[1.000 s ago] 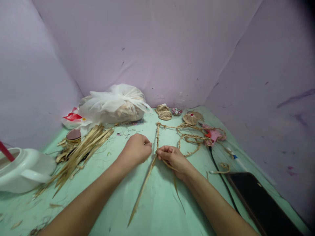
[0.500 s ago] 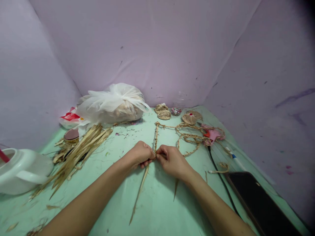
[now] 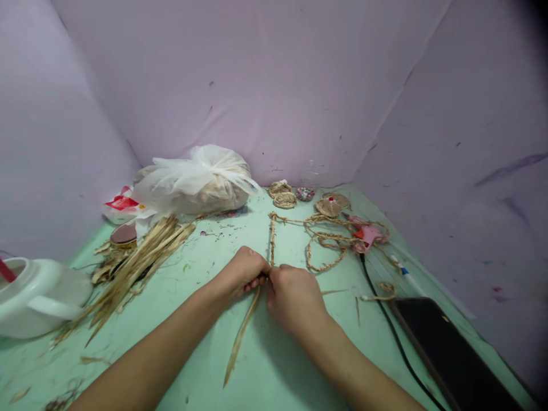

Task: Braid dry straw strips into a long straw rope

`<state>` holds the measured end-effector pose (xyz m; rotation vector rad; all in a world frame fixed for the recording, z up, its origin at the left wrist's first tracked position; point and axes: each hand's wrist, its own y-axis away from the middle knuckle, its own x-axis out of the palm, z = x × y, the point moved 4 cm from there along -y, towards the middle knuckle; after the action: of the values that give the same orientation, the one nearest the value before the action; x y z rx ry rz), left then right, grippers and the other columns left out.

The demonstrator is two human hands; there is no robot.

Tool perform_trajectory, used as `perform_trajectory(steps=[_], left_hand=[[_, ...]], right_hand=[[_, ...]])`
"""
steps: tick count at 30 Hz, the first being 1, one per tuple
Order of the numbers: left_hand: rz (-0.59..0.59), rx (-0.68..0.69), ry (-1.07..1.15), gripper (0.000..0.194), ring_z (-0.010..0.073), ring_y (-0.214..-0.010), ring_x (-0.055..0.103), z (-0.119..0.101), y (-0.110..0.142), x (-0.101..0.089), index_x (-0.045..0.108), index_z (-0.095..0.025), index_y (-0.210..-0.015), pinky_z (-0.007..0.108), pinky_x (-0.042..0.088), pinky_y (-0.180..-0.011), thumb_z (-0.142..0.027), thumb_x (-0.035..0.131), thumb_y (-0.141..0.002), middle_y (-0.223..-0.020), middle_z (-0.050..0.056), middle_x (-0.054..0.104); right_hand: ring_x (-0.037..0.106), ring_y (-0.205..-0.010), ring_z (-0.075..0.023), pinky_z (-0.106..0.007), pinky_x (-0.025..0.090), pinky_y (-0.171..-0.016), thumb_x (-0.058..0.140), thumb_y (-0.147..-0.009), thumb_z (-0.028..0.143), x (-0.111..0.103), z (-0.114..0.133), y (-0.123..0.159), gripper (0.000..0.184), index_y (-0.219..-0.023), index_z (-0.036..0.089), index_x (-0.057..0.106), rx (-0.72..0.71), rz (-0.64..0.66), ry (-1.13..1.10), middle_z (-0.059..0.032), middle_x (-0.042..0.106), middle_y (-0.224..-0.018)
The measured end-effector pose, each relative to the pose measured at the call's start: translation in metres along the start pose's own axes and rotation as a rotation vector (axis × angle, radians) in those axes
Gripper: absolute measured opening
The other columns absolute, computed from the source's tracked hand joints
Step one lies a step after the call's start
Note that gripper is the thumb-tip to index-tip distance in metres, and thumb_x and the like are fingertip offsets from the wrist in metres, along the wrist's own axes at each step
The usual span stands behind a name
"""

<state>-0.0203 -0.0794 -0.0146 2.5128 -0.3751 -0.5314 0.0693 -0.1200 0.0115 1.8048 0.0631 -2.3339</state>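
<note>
A braided cord of dried plant fibre (image 3: 273,240) runs straight down the middle of the table to my hands. My left hand (image 3: 247,269) is closed on its near end, thumb and fingers pinched together. Against it, my right hand (image 3: 295,294) is closed too, its fingers turned inward at the same spot and largely hidden behind its back. One loose flat strand (image 3: 240,342) hangs below my left hand toward me. Another strand tip (image 3: 334,292) pokes out to the right from behind my right hand. The cord's far part lies in loops (image 3: 327,242) to the right.
Dry fibre strips (image 3: 141,265) lie left, near a white pot (image 3: 43,299) and a white plastic bag (image 3: 201,180). Coiled fibre discs (image 3: 329,205) and a tub of beads (image 3: 305,194) stand at the back. A pink glue gun (image 3: 368,234), its black cable (image 3: 391,331) and a phone (image 3: 449,348) are right.
My right hand has rolled inward and over toward my left hand, hiding its fingertips. The strand that hung below it now points right. My left hand has stayed nearly still.
</note>
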Motion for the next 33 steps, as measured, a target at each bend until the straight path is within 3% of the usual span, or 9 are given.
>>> perform_trajectory(steps=[6,10,12,15,18,22,24,28,33], left_hand=[[0.126,0.06,0.005,0.006,0.0045,-0.03,0.027,0.006,-0.009,-0.007,0.055,-0.011,-0.051,0.018,0.016,-0.03,-0.014,0.051,-0.048,-0.032,-0.005,0.036],[0.193,0.07,0.021,0.008,0.0039,-0.031,0.027,0.008,-0.013,-0.011,0.054,-0.012,-0.054,0.017,0.014,-0.031,-0.019,0.055,-0.05,-0.036,-0.005,0.039],[0.235,0.095,0.014,0.009,0.0036,-0.031,0.028,0.007,-0.013,-0.013,0.053,-0.013,-0.054,0.018,0.013,-0.032,-0.021,0.056,-0.051,-0.038,-0.005,0.04],[0.286,0.123,0.006,0.009,0.0034,-0.032,0.028,0.006,-0.012,-0.015,0.053,-0.013,-0.053,0.018,0.015,-0.033,-0.021,0.056,-0.052,-0.039,-0.005,0.04],[0.285,0.114,0.006,0.009,0.0036,-0.032,0.029,0.007,-0.013,-0.014,0.055,-0.012,-0.055,0.018,0.015,-0.033,-0.02,0.056,-0.051,-0.04,-0.004,0.042],[0.275,0.124,0.011,0.006,0.0036,-0.032,0.029,0.006,-0.013,-0.011,0.055,-0.012,-0.053,0.018,0.015,-0.033,-0.018,0.054,-0.05,-0.039,-0.005,0.041],[0.26,0.135,0.014,0.004,0.0039,-0.031,0.028,0.004,-0.012,-0.01,0.054,-0.012,-0.051,0.018,0.015,-0.033,-0.016,0.053,-0.05,-0.036,-0.005,0.038],[0.24,0.135,0.031,0.002,0.0038,-0.031,0.027,0.002,-0.01,-0.01,0.053,-0.013,-0.049,0.018,0.015,-0.033,-0.015,0.052,-0.049,-0.035,-0.005,0.037],[0.262,0.15,0.034,0.004,0.0032,-0.031,0.026,0.003,-0.008,-0.011,0.052,-0.012,-0.048,0.018,0.014,-0.033,-0.015,0.052,-0.05,-0.038,-0.004,0.041]], right_hand=[[0.057,-0.066,-0.0199,-0.026,0.032,-0.056,0.05,-0.068,0.014,0.004,0.014,0.008,0.021,-0.086,0.012,0.062,-0.017,0.068,-0.006,-0.0134,0.063,-0.077],[0.053,-0.055,-0.0161,-0.025,0.027,-0.049,0.052,-0.068,0.022,-0.005,0.007,0.011,0.012,-0.065,0.016,0.063,-0.093,0.163,-0.141,-0.0087,0.063,-0.064],[0.049,-0.049,-0.0136,-0.024,0.024,-0.046,0.051,-0.069,0.026,-0.011,-0.008,0.006,0.02,-0.053,0.017,0.059,-0.072,0.188,-0.249,-0.0064,0.06,-0.056],[0.048,-0.049,-0.013,-0.024,0.026,-0.047,0.049,-0.071,0.028,-0.018,-0.042,-0.01,0.022,-0.055,0.017,0.06,0.093,0.027,-0.401,-0.0051,0.059,-0.055],[0.049,-0.051,-0.0129,-0.023,0.03,-0.048,0.051,-0.069,0.028,-0.009,-0.058,-0.024,0.017,-0.062,0.017,0.062,0.183,-0.073,-0.616,-0.0031,0.058,-0.055],[0.048,-0.047,-0.0095,-0.02,0.035,-0.045,0.053,-0.068,0.027,0.025,-0.042,-0.03,0.015,-0.061,0.014,0.058,0.221,0.204,-1.092,-0.0005,0.054,-0.052],[0.042,-0.04,-0.0067,-0.018,0.031,-0.04,0.054,-0.068,0.025,0.033,-0.033,-0.028,0.012,-0.062,0.014,0.055,0.262,0.274,-1.216,0.0021,0.049,-0.046],[0.021,-0.032,-0.0026,-0.017,0.014,-0.034,0.056,-0.066,0.024,0.032,-0.03,-0.024,0.012,-0.061,0.013,0.054,0.273,0.234,-1.216,0.009,0.031,-0.036],[0.02,-0.034,-0.003,-0.019,0.014,-0.036,0.055,-0.064,0.026,0.03,-0.033,-0.025,0.015,-0.065,0.012,0.06,0.162,0.28,-1.183,0.0071,0.036,-0.039]])
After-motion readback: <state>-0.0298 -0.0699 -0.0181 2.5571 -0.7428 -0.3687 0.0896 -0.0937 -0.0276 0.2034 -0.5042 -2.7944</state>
